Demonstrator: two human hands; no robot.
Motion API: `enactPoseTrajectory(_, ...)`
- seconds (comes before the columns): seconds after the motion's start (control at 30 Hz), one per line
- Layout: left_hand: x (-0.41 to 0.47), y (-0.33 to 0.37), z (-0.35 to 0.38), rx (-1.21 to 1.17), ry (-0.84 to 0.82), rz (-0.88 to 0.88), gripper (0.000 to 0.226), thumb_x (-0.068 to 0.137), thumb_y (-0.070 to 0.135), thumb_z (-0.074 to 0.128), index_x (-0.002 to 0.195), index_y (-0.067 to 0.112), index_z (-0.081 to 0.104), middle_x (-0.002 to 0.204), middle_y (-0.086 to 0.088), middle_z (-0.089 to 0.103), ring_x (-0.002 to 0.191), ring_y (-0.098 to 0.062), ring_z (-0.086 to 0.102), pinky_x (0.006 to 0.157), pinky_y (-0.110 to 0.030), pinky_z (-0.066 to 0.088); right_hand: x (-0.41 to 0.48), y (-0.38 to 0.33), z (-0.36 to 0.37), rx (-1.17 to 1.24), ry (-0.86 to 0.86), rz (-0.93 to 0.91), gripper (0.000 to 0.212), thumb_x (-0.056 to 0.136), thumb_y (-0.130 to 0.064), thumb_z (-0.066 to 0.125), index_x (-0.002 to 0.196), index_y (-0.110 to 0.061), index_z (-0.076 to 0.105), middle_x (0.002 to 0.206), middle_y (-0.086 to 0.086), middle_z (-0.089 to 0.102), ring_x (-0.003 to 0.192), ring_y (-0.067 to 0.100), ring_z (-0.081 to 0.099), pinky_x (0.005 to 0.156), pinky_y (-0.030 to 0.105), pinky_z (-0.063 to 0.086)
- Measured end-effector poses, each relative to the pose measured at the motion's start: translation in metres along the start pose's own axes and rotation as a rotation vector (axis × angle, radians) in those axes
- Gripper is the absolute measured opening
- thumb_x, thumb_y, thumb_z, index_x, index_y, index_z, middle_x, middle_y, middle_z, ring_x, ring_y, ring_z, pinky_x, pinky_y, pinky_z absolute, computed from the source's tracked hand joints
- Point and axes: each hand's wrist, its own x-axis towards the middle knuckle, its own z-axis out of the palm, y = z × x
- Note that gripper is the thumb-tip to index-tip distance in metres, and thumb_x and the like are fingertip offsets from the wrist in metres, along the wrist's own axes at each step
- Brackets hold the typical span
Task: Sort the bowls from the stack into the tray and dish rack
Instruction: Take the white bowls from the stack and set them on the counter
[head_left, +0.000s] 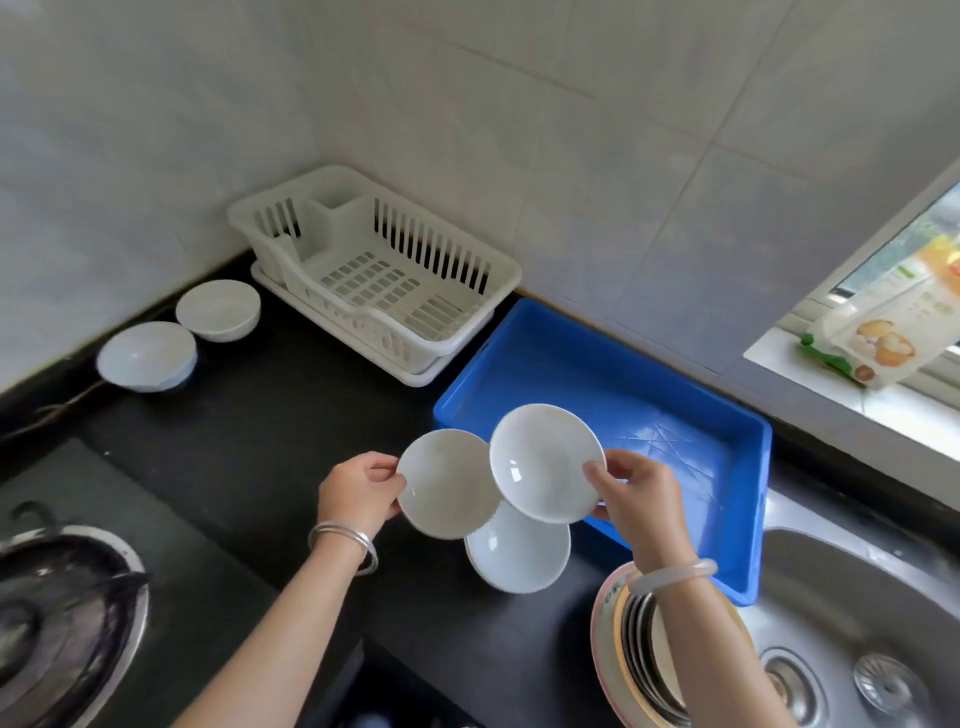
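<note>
My left hand (361, 493) pinches the rim of a shallow white bowl (447, 483) above the black counter. My right hand (639, 501) holds a second shallow white bowl (543, 462) by its right edge, tilted and overlapping the first. Below both sits a third white bowl (519, 556) on the counter. The blue tray (519, 332) lies just behind and to the right of my hands, with nothing in it. The white dish rack (498, 270) stands farther back against the tiled wall, also holding nothing.
Two deeper white bowls (218, 309) (148, 356) rest on the counter left of the rack. A stack of rimmed plates (623, 654) stands under my right forearm. A steel sink (857, 613) is at the right, a gas burner (67, 613) at the left, a food packet (883, 332) on the windowsill.
</note>
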Motion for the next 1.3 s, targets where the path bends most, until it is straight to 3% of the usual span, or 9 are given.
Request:
enactPoseTrajectory(0.1,0.012,-0.011,-0.031,-0.055,0.090,-0.050,0.019,0.078,0.003,0.064,0.086,0.020,0.066,0.078,0.007,0.066,0.075,-0.011,0.065,0.056,-0.022,0.053,0.009,-0.013,0.029,0.015,-0.083,-0.001,0.021,0.082,-0.013,0.061,0.066,-0.023,0.070,0.065,-0.009,0.067,0.063,0.014,0.065,0.053,0.023,0.056)
enactPoseTrajectory(0.3,0.045,-0.038,-0.087,-0.269,0.261,-0.162,0.019,0.077,-0.002,0.060,0.088,0.012,0.067,0.084,-0.004,0.067,0.075,-0.016,0.065,0.064,-0.025,0.055,0.032,-0.033,0.113,-0.056,-0.260,0.011,0.009,0.085,-0.015,0.061,0.086,-0.014,0.070,0.088,0.001,0.067,0.071,0.010,0.065,0.050,0.014,0.053)
enactPoseTrajectory(0.47,0.077,-0.058,-0.126,-0.364,0.390,-0.212,0.017,0.077,0.000,0.062,0.083,0.016,0.065,0.087,-0.007,0.067,0.078,-0.021,0.065,0.073,-0.031,0.055,0.048,-0.052,0.184,-0.019,-0.365,0.060,0.011,0.084,-0.009,0.060,0.082,-0.019,0.065,0.094,0.004,0.066,0.083,0.018,0.066,0.050,0.018,0.055)
enactPoseTrajectory(0.67,0.118,-0.071,-0.159,-0.491,0.504,-0.268,0.018,0.077,-0.003,0.061,0.088,0.009,0.066,0.092,-0.013,0.067,0.081,-0.027,0.065,0.077,-0.034,0.054,0.076,-0.073,0.264,0.016,-0.401,0.206,0.010,0.085,-0.007,0.061,0.092,-0.013,0.061,0.097,0.007,0.063,0.081,0.021,0.065,0.047,0.022,0.055)
enactPoseTrajectory(0.87,0.152,-0.072,-0.174,-0.548,0.569,-0.314,0.018,0.076,-0.004,0.061,0.085,0.011,0.064,0.090,-0.012,0.066,0.085,-0.031,0.066,0.073,-0.034,0.055,0.102,-0.089,0.323,0.039,-0.439,0.317,0.012,0.087,-0.005,0.058,0.097,-0.011,0.056,0.087,0.007,0.061,0.068,0.019,0.064,0.049,0.026,0.056)
enactPoseTrajectory(1.0,0.166,-0.075,-0.178,-0.553,0.583,-0.342,0.020,0.075,-0.004,0.061,0.080,0.015,0.063,0.090,-0.011,0.067,0.087,-0.032,0.067,0.073,-0.037,0.057,0.112,-0.090,0.347,0.056,-0.427,0.325,0.010,0.087,-0.002,0.055,0.090,-0.011,0.053,0.098,0.012,0.060,0.073,0.023,0.062,0.060,0.032,0.057)
enactPoseTrajectory(1.17,0.172,-0.079,-0.178,-0.582,0.596,-0.363,0.021,0.075,-0.003,0.063,0.079,0.018,0.063,0.087,-0.007,0.068,0.082,-0.026,0.067,0.061,-0.027,0.056,0.118,-0.087,0.364,0.057,-0.394,0.350,0.016,0.085,-0.001,0.057,0.099,-0.008,0.055,0.107,0.017,0.060,0.083,0.028,0.063,0.049,0.027,0.056)
enactPoseTrajectory(1.3,0.173,-0.081,-0.174,-0.645,0.604,-0.350,0.022,0.075,-0.004,0.063,0.077,0.018,0.064,0.086,-0.006,0.068,0.083,-0.025,0.068,0.060,-0.025,0.055,0.120,-0.083,0.372,0.060,-0.395,0.373,0.020,0.085,-0.003,0.060,0.103,-0.011,0.055,0.108,0.015,0.061,0.074,0.022,0.062,0.048,0.026,0.056)
